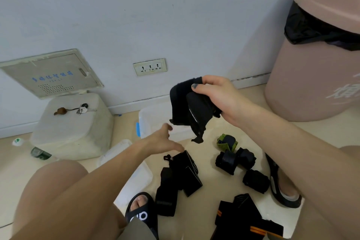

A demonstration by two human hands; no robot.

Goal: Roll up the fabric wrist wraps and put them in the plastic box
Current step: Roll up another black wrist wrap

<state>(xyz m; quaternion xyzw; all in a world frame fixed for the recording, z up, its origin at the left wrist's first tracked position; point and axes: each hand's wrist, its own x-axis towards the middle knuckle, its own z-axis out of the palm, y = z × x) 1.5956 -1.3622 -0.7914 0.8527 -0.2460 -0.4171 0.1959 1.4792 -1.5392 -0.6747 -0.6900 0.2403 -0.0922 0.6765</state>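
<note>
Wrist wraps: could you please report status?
Right hand grips black fabric wrist wrap, unrolled. Left hand open, reaching. Clear plastic box unobstructed.

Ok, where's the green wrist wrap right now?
The green wrist wrap lies rolled on the floor, right of centre, just behind two black rolled wraps.

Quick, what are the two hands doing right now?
Left hand: open, fingers stretched out, holding nothing.
Right hand: gripping a black wrist wrap that hangs loose above the floor.
</note>
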